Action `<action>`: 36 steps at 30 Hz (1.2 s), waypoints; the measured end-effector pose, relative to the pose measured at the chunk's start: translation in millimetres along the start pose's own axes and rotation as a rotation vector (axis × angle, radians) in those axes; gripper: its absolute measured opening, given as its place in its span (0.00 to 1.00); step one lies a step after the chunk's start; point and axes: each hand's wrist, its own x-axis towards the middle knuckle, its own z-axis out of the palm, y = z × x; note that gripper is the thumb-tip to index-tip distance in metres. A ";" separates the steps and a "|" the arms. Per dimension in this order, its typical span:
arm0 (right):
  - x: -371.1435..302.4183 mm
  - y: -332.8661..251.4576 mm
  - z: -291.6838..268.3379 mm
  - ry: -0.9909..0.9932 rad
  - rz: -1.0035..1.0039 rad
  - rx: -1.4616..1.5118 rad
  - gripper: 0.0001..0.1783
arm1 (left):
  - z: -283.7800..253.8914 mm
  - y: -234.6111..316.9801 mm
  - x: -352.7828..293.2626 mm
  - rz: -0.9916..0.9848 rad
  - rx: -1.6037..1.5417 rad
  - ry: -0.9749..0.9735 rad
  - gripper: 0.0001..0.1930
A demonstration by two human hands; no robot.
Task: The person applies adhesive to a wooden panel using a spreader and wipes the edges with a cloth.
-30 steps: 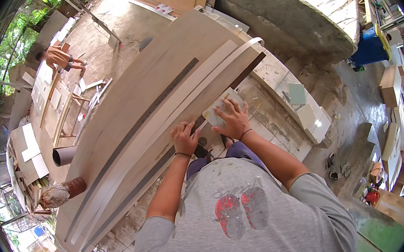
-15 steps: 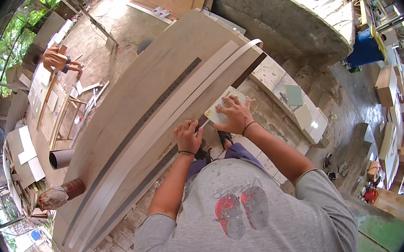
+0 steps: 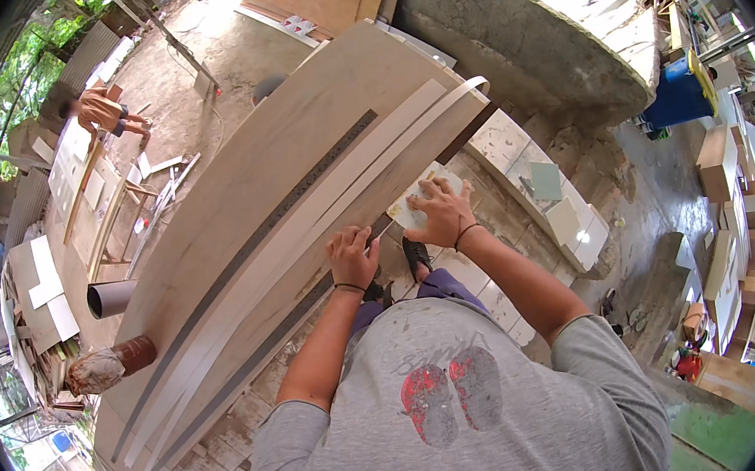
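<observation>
1. Far off at the top left, another person (image 3: 99, 108) bends over some white panels (image 3: 80, 161) on the ground.
2. A grey pipe (image 3: 111, 298) lies just past the left edge of the big board (image 3: 252, 184). A brown roll (image 3: 110, 365) with a pale wrapped end lies near it, lower down.
3. The big board is pale wood and very long. It runs from the bottom left corner up to the top right.
4. A long dark ruler (image 3: 299, 193) lies flat along the middle of the board.
5. Pale strips (image 3: 362, 177) lie along the board beside the ruler, on the side near the person. They stick out a little past the board's top right end.
6. The left hand (image 3: 354, 256) is curled over the near edge of the board, fingers bent down on the strips. It presses there; I cannot tell if it grips anything.
7. The right hand (image 3: 440, 213) is just beside it, a small gap between them. It lies spread and flat on a pale sheet (image 3: 413, 202) at the board's near edge.
8. Below the hands, a dark shoe (image 3: 415, 257) stands on the tiled floor (image 3: 494, 292).
9. To the right lie square tiles (image 3: 545, 183) on a low ledge.
10. Further right are a blue bin (image 3: 671, 99) and stacked wood (image 3: 720, 163).
</observation>
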 end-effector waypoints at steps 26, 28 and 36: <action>-40.2 66.5 -26.8 -0.113 0.308 1.808 0.32 | -31.3 -13.6 -11.6 -0.022 -0.036 -0.037 0.22; -46.0 64.7 -25.4 -0.114 0.251 1.861 0.32 | -41.6 -24.0 -22.9 -0.032 0.018 -0.040 0.22; -45.5 2.9 -12.3 0.097 -0.059 1.185 0.32 | -53.1 -39.1 -44.8 -0.026 0.073 -0.026 0.15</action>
